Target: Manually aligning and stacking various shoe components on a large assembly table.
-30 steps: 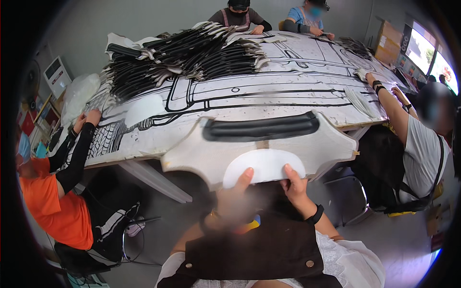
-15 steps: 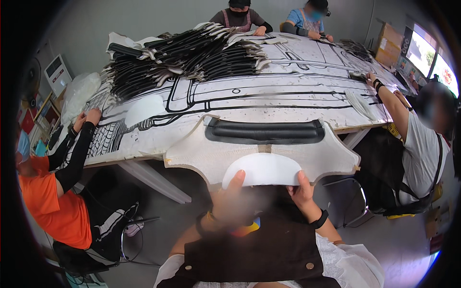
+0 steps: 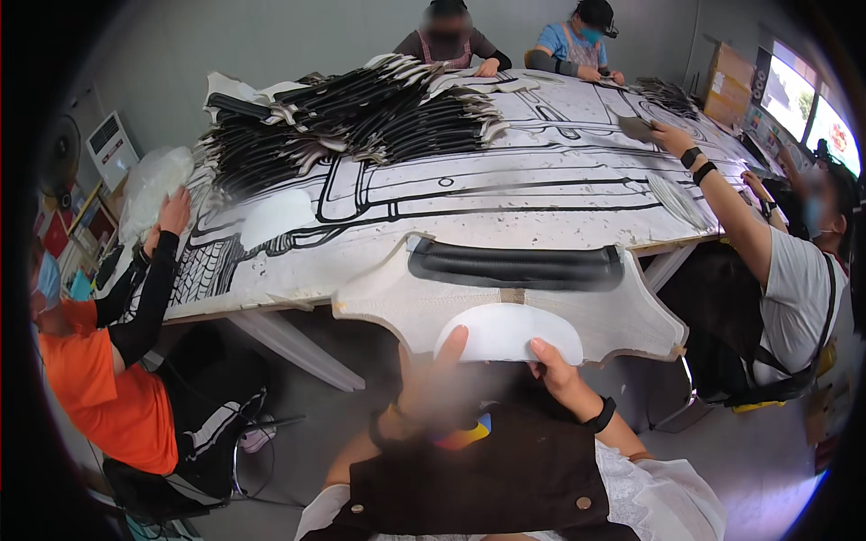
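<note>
I hold a cream fabric panel [image 3: 383,307] with curved sides in front of me at the near edge of the table. A black padded strip [image 3: 514,264] runs along its far side. Against its near edge lies a white half-moon piece [image 3: 505,329]. My left hand [image 3: 437,365] grips the near edge, its thumb pressed on the left part of the half-moon; a blur covers much of this hand. My right hand [image 3: 560,372] pinches the edge further right, thumb on the half-moon's lower rim. The fingers under the panel are hidden.
The large table [image 3: 433,212] bears a tall heap of black-and-cream padded pieces [image 3: 343,113], a white sheet piece [image 3: 278,218] and a fan of thin pale pieces [image 3: 677,203]. Co-workers sit left, right and at the far side. A table leg [image 3: 293,347] slants down at left.
The panel sits slightly lower and further right in view. My right thumb has shifted inward along the half-moon. The right co-worker has lifted a grey piece; the left co-worker's hands are by the plastic bag.
</note>
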A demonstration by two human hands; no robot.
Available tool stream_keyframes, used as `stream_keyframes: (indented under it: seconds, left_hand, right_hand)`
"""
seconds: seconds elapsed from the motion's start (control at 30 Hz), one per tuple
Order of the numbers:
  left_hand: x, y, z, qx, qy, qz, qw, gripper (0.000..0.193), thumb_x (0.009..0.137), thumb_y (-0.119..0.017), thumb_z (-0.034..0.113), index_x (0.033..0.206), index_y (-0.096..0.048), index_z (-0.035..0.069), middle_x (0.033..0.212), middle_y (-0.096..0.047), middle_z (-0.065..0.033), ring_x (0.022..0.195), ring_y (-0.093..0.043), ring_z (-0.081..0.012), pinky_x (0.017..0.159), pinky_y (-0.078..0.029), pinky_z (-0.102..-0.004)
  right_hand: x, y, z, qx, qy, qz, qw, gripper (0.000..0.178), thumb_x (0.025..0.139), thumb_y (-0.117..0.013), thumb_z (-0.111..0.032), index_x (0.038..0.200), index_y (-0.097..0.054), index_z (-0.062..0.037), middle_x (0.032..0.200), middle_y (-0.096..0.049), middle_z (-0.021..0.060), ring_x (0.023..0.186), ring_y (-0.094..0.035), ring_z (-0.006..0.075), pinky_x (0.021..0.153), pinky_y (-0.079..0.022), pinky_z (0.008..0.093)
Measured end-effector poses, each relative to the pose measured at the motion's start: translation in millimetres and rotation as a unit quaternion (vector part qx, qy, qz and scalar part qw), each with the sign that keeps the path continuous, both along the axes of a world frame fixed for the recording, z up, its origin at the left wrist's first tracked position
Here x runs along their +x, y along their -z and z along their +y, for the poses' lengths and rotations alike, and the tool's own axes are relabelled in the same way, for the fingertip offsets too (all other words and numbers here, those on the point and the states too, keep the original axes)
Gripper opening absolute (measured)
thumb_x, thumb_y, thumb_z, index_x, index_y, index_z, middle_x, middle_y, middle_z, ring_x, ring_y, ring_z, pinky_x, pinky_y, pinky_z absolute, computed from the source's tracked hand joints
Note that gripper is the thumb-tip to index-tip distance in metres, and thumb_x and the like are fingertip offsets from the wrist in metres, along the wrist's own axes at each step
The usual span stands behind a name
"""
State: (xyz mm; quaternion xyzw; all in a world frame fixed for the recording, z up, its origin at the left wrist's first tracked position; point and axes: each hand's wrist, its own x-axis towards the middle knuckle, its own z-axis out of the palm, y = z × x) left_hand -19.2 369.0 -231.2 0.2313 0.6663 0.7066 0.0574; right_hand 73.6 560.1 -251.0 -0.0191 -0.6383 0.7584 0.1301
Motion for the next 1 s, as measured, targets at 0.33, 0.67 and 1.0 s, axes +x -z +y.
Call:
stream_keyframes:
  seconds: [0.33, 0.67, 1.0]
  left_hand:
    - [5, -6, -7, 0.011, -0.016, 0.093, 0.995, 0.03, 0.09, -0.066, 0.01, 0.117, -0.058, -0.001, 0.105, -0.064, -0.0084, 0.091, -0.062, -0.0151, 0.075, -0.05, -0.0276]
    - [-2, 0, -11, -0.035, -0.031, 0.205, 0.978, 0.03, 0.089, -0.065, 0.005, 0.117, -0.059, -0.003, 0.106, -0.065, -0.0092, 0.093, -0.062, -0.0177, 0.081, -0.049, -0.0295]
    - [-10, 30, -25, -0.181, 0.1, 0.11, 0.972, 0.038, 0.09, -0.063, 0.013, 0.127, -0.059, 0.003, 0.11, -0.064, -0.0113, 0.092, -0.063, -0.0279, 0.08, -0.052, -0.0392]
  right_hand:
    - [8, -6, -1, 0.044, 0.014, -0.106, 0.993, 0.041, 0.092, -0.059, -0.049, 0.081, -0.057, -0.0095, 0.071, -0.052, -0.0022, 0.066, -0.048, 0.0082, 0.061, -0.039, 0.0237]
    - [7, -10, -2, 0.043, 0.024, -0.095, 0.994, 0.036, 0.092, -0.062, -0.043, 0.087, -0.061, -0.0075, 0.075, -0.056, 0.0003, 0.069, -0.052, 0.0088, 0.062, -0.042, 0.0246]
    - [12, -13, 2, 0.037, -0.057, -0.081, 0.994, 0.046, 0.092, -0.059, -0.052, 0.1, -0.06, -0.0064, 0.083, -0.056, 0.0019, 0.075, -0.052, 0.0106, 0.068, -0.044, 0.0254]
